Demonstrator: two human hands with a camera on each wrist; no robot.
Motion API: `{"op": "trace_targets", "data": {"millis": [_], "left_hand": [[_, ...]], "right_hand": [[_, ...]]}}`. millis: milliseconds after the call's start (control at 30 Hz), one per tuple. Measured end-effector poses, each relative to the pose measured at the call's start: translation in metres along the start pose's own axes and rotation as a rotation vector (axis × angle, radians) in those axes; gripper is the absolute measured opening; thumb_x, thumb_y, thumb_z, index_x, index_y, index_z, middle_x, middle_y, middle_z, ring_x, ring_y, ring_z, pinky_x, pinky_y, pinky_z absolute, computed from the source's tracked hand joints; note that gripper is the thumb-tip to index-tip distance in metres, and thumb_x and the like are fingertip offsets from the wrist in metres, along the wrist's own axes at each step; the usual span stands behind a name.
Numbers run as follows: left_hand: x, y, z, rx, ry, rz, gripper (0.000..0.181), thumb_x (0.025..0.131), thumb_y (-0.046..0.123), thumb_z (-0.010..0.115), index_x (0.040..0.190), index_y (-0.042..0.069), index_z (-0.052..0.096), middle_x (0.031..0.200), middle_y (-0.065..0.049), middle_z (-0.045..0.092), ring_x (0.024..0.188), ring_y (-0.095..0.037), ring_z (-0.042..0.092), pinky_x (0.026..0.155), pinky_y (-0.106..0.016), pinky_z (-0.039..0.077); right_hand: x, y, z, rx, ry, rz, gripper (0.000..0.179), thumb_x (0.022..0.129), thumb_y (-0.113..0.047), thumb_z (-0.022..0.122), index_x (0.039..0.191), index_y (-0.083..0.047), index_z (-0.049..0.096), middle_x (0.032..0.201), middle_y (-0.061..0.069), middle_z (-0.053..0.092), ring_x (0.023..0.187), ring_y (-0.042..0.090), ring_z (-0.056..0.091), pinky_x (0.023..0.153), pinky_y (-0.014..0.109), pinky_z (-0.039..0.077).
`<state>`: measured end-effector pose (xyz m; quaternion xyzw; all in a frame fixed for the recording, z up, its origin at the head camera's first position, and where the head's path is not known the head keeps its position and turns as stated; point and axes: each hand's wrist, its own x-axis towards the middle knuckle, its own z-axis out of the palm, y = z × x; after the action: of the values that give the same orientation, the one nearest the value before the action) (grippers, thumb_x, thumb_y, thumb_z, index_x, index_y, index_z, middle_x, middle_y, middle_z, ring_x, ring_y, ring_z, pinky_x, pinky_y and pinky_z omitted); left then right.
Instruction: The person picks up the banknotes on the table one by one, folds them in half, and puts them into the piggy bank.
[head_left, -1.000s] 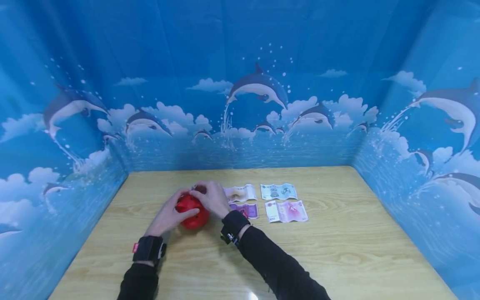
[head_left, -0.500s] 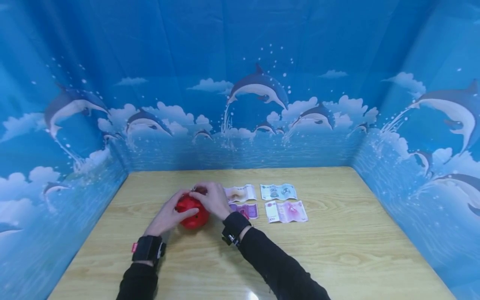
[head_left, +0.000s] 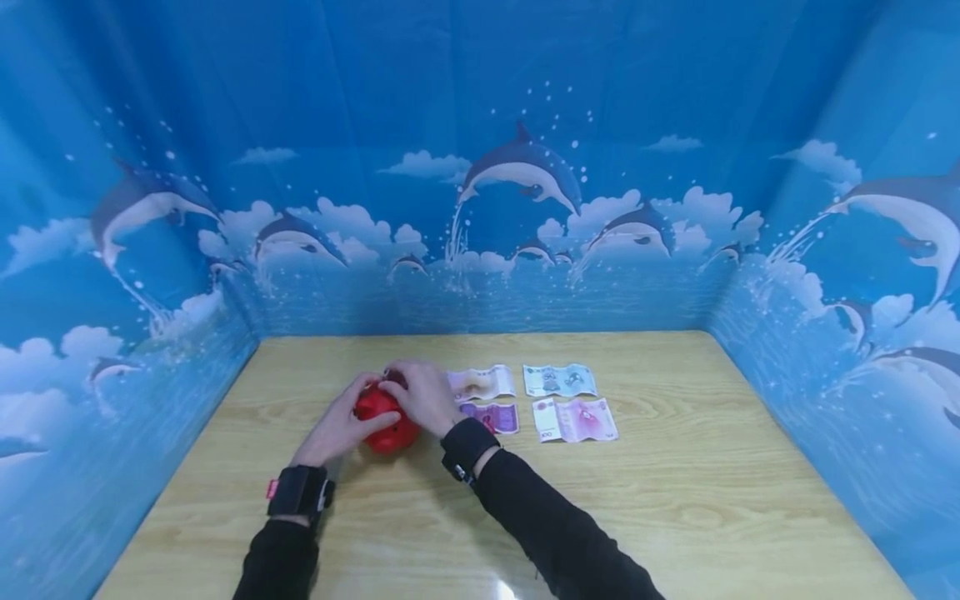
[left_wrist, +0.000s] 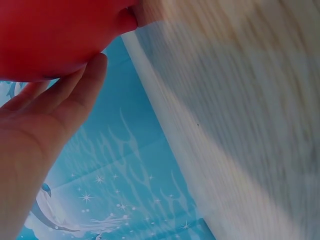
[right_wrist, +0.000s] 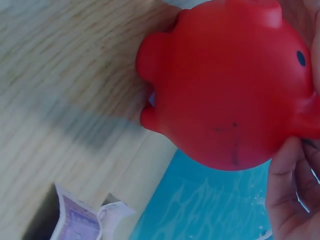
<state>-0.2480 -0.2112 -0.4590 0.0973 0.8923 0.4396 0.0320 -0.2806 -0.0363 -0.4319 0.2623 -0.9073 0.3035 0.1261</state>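
A blue backdrop printed with leaping dolphins, clouds and sea encloses a workspace on its back, left and right sides, meeting the far edge of a pale wood-grain desk. A person's black sleeves, the right sleeve and the left sleeve, reach in from the desk's near side. The right hand and left hand flank a red piggy bank in the left half of the desk, nearer its far edge than its near one.

The left hand is clamped on the piggy bank, fingers along its left side and thumb across its near face. The right hand's thumb and fingers are curled onto its upper right; what the hidden fingertips meet cannot be told.

Right of the piggy bank, four creased banknotes lie in two rows: a pink-and-white banknote marked 100 and a teal banknote toward the desk's right edge, a pale beige banknote and a purple banknote just beside the right hand. Black bands, the left wristband and right wristband, circle both wrists.
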Motion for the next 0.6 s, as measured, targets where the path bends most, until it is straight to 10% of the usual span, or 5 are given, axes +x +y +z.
{"op": "trace_targets", "data": {"millis": [600], "left_hand": [[0.0007,-0.0022,0.0019,-0.014,-0.007,-0.029,0.094,0.079,0.061,0.072,0.152,0.025,0.025,0.148,-0.009,0.041,0.13,-0.033,0.044,0.101,-0.055,0.047]], "right_hand": [[-0.0006,0.007,0.0002,0.218,0.02,0.068,0.035,0.1,-0.043,0.052,0.108,-0.017,0.074,0.101,-0.003,0.074,0.097,0.01,0.066,0.082,0.022,0.052]]}}
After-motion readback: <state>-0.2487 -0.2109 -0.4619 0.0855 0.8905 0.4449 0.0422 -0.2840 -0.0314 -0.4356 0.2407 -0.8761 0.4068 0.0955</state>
